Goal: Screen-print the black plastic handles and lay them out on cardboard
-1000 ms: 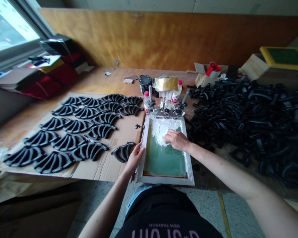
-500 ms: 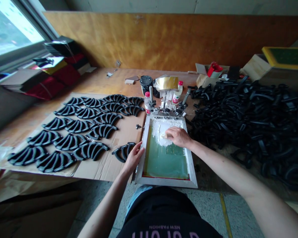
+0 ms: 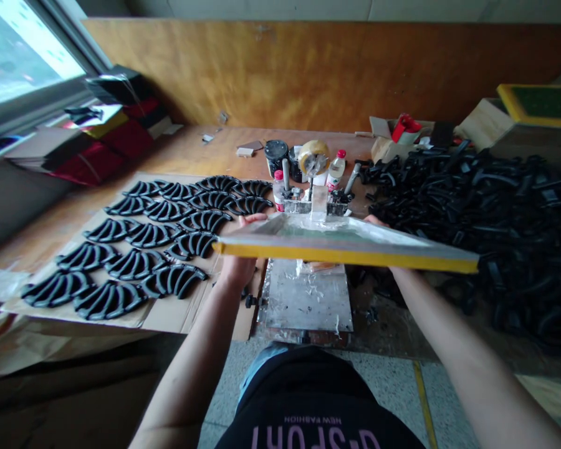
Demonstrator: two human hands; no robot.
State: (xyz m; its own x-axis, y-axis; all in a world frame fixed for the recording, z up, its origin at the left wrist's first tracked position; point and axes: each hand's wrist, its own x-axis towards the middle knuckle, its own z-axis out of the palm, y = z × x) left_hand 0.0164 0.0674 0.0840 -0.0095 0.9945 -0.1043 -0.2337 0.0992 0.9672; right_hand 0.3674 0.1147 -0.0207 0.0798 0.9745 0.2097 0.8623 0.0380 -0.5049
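Note:
A framed screen point(image 3: 346, 254) with a yellow front edge is tilted up, its near end raised above a metal base plate point(image 3: 308, 299). My left hand point(image 3: 245, 252) is at the frame's left side, partly hidden by it, fingers showing above the edge. On the right side my right hand point(image 3: 376, 220) is mostly behind the frame, with only a little of the fingers visible. White paste lies on the screen's far part, beside an upright pale block point(image 3: 318, 202). The frame's far end meets a metal clamp point(image 3: 294, 206).
Curved black parts point(image 3: 135, 265) lie in rows on cardboard point(image 3: 168, 318) at the left. A large heap of black parts point(image 3: 495, 212) fills the right. Behind the clamp stand a black tub point(image 3: 275, 159), tape roll point(image 3: 313, 157) and red-capped bottles point(image 3: 335, 171).
The screen's near end has risen from flat, uncovering the base plate. My right hand has left the paste area for the right side. The small group of black parts beside my left hand no longer shows.

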